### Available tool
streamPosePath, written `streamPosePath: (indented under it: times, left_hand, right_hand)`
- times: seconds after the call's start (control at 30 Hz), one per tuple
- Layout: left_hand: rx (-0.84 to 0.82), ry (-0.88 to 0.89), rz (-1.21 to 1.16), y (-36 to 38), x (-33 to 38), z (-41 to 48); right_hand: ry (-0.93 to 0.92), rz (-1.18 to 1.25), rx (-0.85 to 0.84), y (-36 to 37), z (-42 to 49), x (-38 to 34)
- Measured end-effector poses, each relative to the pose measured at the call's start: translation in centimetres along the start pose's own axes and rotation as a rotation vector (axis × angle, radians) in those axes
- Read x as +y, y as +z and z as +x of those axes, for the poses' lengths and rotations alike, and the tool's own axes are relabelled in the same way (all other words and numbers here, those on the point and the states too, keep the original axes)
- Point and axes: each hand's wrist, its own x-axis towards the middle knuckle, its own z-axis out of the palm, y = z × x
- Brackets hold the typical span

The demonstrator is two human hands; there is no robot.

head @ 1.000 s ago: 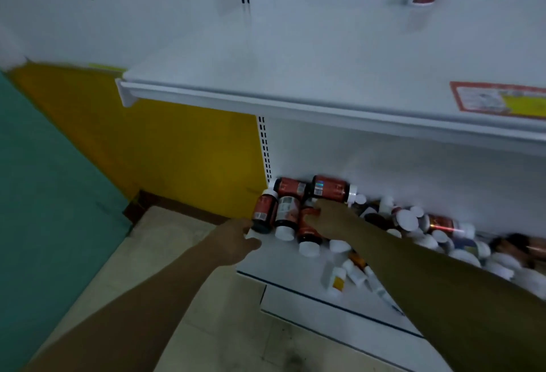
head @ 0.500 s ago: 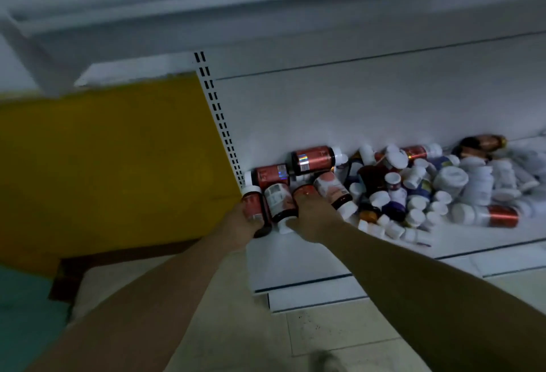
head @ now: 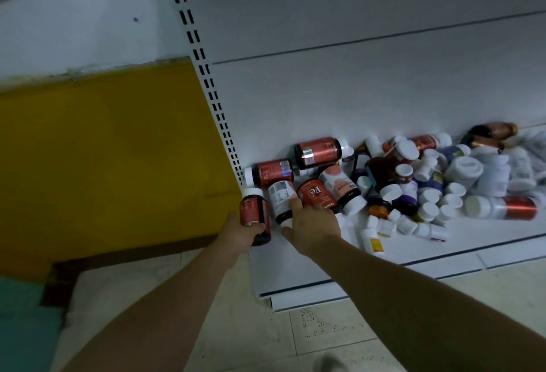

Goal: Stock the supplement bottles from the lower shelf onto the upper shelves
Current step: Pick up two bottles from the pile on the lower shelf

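The red-labelled bottle (head: 254,212) stands at the left end of the lower shelf (head: 280,268), cap pointing toward the back panel, with the left hand (head: 239,233) curled round its base. Just to its right, the Fe bottle (head: 317,194) lies slantwise under the right hand (head: 314,224). I cannot tell whether those fingers grip it or only touch it.

My left hand (head: 239,233) grips a dark bottle (head: 254,212) with a red label and a white cap. At its two o'clock, my right hand (head: 313,224) holds a pale bottle (head: 282,197) whose label is white and pink. The Fe bottle (head: 316,194) is red with white letters. The heap (head: 461,182) at three o'clock is mostly white caps. The wall (head: 103,150) at nine is mustard yellow, the upright (head: 204,70) white with paired black slots, and the floor (head: 325,327) at six cream, speckled black.
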Motion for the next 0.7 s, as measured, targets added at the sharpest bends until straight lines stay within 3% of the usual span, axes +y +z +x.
streamPosePath:
  times: [0.27, 0.43, 0.7]
  left_hand:
    - [-0.05, -0.012, -0.097, -1.4, -1.5, -1.1]
    - [-0.063, 0.001, -0.116, -1.7, -1.4, -1.6]
    - [-0.142, 0.053, 0.022, -0.6, -2.1, -2.3]
  right_hand:
    - [0.036, 0.398, 0.064, -0.1, -2.3, 0.3]
    - [0.08, 0.581, 0.275, -0.8, -3.6, 1.3]
    - [-0.006, 0.474, 0.352, -0.2, -4.4, 0.9]
